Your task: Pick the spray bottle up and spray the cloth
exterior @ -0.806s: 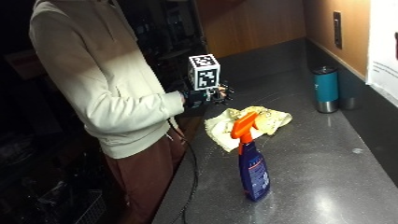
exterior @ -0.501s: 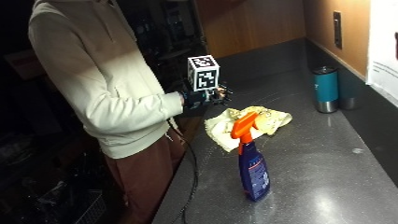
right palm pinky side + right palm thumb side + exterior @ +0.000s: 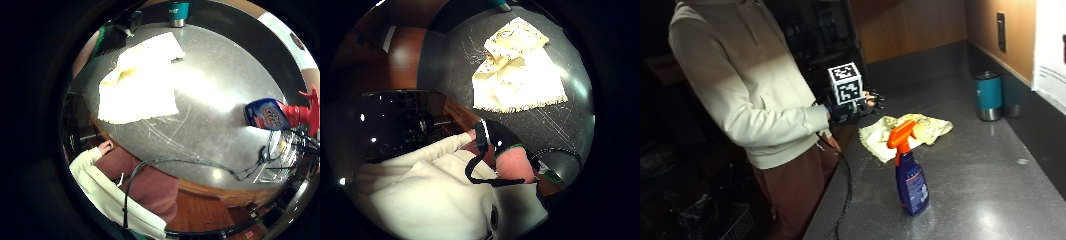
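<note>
Outside view, person: stands at the edge of the table [image 3: 986,175], pale hooded top, reddish trousers.
Outside view, right hand [image 3: 863,106]: gloved, raised over the table edge, just short of the cloth [image 3: 906,131] and apart from it. It holds nothing; the fingers are dark and small here, so whether they are straight or curled cannot be told.
Outside view, spray bottle [image 3: 909,172]: upright on the table, blue body, orange trigger head, standing on the near side of the cloth and clear of the hand.
Outside view, cloth: yellowish, crumpled, lying flat on the table between the spray bottle and the tumbler [image 3: 988,95].
Outside view, tumbler: teal, upright, beyond the cloth near the back wall.
Little finger side palm view, cloth [image 3: 140,82]: spread on the grey table [image 3: 215,90], well apart from the spray bottle [image 3: 280,116], which stands near the table's edge. The tumbler [image 3: 178,12] sits past the cloth.
Thumb side palm view, cloth [image 3: 517,75]: folded double on the dark table [image 3: 445,60], fringed edge showing; the person's pale sleeve lies beside the table edge.
</note>
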A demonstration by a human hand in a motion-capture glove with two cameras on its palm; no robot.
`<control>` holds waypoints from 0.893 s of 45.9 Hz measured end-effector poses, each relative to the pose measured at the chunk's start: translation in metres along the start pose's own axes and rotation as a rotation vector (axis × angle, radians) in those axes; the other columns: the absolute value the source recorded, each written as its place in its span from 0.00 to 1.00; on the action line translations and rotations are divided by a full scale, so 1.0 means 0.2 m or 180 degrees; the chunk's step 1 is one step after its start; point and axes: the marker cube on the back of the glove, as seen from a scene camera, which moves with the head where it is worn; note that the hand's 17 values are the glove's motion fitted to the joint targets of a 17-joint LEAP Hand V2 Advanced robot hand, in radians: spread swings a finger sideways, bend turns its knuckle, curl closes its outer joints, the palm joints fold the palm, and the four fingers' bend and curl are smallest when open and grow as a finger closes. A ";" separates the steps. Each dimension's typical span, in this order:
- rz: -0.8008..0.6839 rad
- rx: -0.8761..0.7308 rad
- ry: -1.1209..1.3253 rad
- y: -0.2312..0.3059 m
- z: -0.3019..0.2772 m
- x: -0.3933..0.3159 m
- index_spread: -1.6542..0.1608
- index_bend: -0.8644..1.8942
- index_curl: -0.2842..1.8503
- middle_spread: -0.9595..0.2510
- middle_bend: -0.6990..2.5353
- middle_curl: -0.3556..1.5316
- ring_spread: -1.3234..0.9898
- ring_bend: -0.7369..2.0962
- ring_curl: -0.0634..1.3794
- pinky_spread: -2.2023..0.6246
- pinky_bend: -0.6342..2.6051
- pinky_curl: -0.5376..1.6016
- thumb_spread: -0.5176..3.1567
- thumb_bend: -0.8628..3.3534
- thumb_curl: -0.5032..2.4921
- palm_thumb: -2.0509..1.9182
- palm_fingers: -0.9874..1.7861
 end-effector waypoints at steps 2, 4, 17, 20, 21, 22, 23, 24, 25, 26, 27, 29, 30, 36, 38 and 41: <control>-0.0014 0.0074 -0.0015 0.02 -0.01 0.01 0.69 0.37 0.24 0.78 0.27 0.32 0.59 0.40 0.21 0.84 0.35 0.39 0.41 0.21 0.27 0.67 0.48; -0.0030 0.0161 -0.0028 0.03 -0.02 0.03 0.69 0.37 0.24 0.78 0.27 0.32 0.59 0.40 0.21 0.84 0.34 0.39 0.42 0.20 0.28 0.67 0.48; -0.0071 0.0952 -0.0108 0.20 -0.11 0.15 0.70 0.36 0.25 0.77 0.28 0.34 0.58 0.40 0.22 0.84 0.33 0.40 0.42 0.20 0.29 0.69 0.49; -0.0039 0.1078 -0.0135 0.24 -0.13 0.19 0.70 0.36 0.25 0.77 0.28 0.34 0.58 0.40 0.22 0.84 0.33 0.40 0.42 0.20 0.29 0.69 0.50; -0.0025 0.1116 -0.0145 0.25 -0.14 0.20 0.70 0.36 0.25 0.77 0.28 0.34 0.58 0.40 0.22 0.84 0.33 0.40 0.42 0.20 0.29 0.69 0.50; -0.0009 0.1147 -0.0156 0.26 -0.14 0.22 0.70 0.36 0.25 0.77 0.28 0.35 0.58 0.40 0.22 0.84 0.33 0.40 0.42 0.20 0.29 0.69 0.50; 0.0007 0.1170 -0.0167 0.28 -0.15 0.23 0.70 0.36 0.25 0.77 0.28 0.35 0.58 0.40 0.23 0.84 0.33 0.40 0.42 0.20 0.29 0.69 0.50; 0.0025 0.1186 -0.0176 0.29 -0.15 0.25 0.70 0.36 0.25 0.77 0.28 0.35 0.58 0.40 0.23 0.84 0.33 0.40 0.42 0.20 0.29 0.69 0.50; 0.0045 0.1199 -0.0182 0.30 -0.16 0.27 0.70 0.35 0.25 0.77 0.28 0.35 0.58 0.40 0.23 0.84 0.33 0.40 0.42 0.20 0.29 0.69 0.49; 0.0069 0.1214 -0.0183 0.32 -0.16 0.29 0.70 0.34 0.24 0.77 0.27 0.35 0.57 0.41 0.23 0.84 0.33 0.40 0.41 0.20 0.29 0.69 0.48; 0.0094 0.1234 -0.0184 0.33 -0.17 0.31 0.70 0.34 0.24 0.77 0.27 0.35 0.58 0.41 0.24 0.84 0.34 0.41 0.41 0.20 0.29 0.69 0.47; 0.0145 0.1290 -0.0186 0.36 -0.18 0.35 0.70 0.33 0.23 0.77 0.27 0.35 0.58 0.41 0.24 0.84 0.34 0.41 0.41 0.20 0.29 0.68 0.45; 0.0168 0.1321 -0.0188 0.37 -0.19 0.37 0.70 0.33 0.23 0.77 0.27 0.35 0.58 0.42 0.25 0.84 0.35 0.42 0.41 0.20 0.29 0.68 0.45; 0.0293 0.1451 -0.0181 0.43 -0.23 0.48 0.70 0.34 0.21 0.78 0.28 0.35 0.58 0.43 0.25 0.84 0.36 0.42 0.40 0.20 0.29 0.68 0.43; 0.0341 0.1484 -0.0180 0.46 -0.25 0.52 0.70 0.34 0.21 0.78 0.28 0.35 0.58 0.43 0.25 0.84 0.36 0.42 0.40 0.20 0.29 0.68 0.42; 0.0408 0.1549 -0.0179 0.48 -0.26 0.58 0.70 0.34 0.21 0.78 0.28 0.35 0.58 0.43 0.25 0.84 0.36 0.42 0.40 0.20 0.29 0.68 0.42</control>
